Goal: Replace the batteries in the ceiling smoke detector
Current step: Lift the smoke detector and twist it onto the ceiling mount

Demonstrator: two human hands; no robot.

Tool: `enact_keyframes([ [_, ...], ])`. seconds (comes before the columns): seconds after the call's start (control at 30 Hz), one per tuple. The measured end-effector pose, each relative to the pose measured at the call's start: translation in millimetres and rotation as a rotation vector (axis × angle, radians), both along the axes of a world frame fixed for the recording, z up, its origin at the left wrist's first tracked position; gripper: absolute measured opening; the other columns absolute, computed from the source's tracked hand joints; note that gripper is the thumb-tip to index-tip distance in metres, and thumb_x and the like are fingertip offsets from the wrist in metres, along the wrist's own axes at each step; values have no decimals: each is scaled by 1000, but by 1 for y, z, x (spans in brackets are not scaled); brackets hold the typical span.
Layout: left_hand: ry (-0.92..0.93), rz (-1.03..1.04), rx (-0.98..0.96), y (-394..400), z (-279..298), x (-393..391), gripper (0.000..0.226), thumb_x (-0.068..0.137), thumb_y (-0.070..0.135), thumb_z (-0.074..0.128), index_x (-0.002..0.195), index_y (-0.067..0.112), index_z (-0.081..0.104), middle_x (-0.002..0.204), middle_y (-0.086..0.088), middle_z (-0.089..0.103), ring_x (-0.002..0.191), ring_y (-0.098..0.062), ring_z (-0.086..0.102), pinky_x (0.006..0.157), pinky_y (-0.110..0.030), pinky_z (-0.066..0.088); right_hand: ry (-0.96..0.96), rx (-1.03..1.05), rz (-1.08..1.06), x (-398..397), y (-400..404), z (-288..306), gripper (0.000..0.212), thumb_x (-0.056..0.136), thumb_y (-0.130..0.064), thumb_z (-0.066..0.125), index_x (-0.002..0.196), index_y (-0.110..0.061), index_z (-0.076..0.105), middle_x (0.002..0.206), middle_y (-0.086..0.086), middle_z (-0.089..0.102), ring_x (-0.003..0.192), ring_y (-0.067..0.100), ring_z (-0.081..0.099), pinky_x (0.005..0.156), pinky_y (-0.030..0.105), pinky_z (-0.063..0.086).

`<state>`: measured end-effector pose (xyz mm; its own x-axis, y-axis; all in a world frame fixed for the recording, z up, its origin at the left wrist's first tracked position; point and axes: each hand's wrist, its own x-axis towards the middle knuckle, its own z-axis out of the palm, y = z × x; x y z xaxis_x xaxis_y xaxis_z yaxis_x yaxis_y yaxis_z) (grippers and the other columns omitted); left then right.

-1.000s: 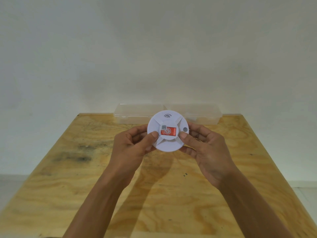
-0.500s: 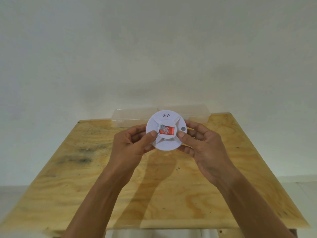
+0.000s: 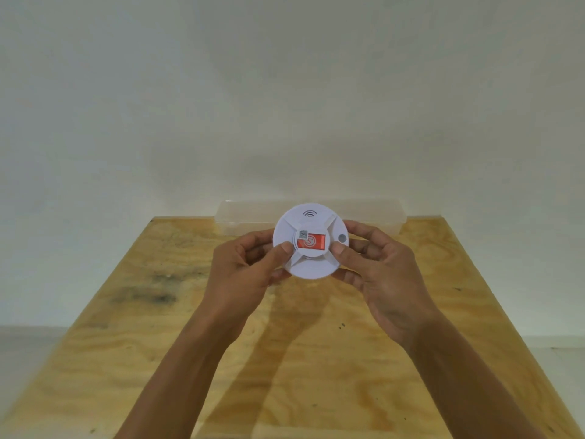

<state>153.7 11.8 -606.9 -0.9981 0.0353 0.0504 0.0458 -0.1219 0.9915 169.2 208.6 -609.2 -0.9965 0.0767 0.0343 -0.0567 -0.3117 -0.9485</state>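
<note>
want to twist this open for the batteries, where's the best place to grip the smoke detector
Probably by its round outer rim, hands coming from left and right as now. The smoke detector is a flat disc facing the camera; the left hand and right hand wrap opposite edges, thumbs on the face, which suits twisting.

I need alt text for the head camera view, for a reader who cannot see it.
Two hands, left hand and right hand, hold a round white smoke detector with a red label above a plywood table. Clear plastic boxes sit behind it at the table's far edge.
</note>
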Motion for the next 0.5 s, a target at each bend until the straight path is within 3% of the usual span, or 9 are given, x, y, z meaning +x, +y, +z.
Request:
enact_keyframes([
  [0.07,-22,6,-11,-3,-1,-10,22,88,12,74,110,12,74,97,-8,82,91,-24,78,78,-35,65,-21,5,8,-11,-2,0,45,77,-8,76,121,-10,65,102,14,77,95,29,74,76,38,60],
  [0.2,-39,11,6,-7,2,-31,25,89,11,74,113,8,73,99,-10,81,93,-25,78,76,-32,63,-37,15,30,-35,-4,3,50,71,-14,77,119,-10,65,102,13,77,94,28,75,73,35,62],
  [0.37,-83,35,33,-5,11,-45,21,90,7,73,111,8,73,97,-12,81,90,-26,78,73,-29,63,-36,33,56,-52,-3,13,47,73,-14,76,119,-9,65,101,13,77,94,29,75,71,32,60],
  [0.5,-125,42,27,0,33,-46,22,90,7,74,112,7,73,99,-14,80,94,-28,78,78,-36,64,-64,53,48,-54,1,37,45,75,-15,75,118,-9,66,102,15,77,95,29,74,72,32,61],
])
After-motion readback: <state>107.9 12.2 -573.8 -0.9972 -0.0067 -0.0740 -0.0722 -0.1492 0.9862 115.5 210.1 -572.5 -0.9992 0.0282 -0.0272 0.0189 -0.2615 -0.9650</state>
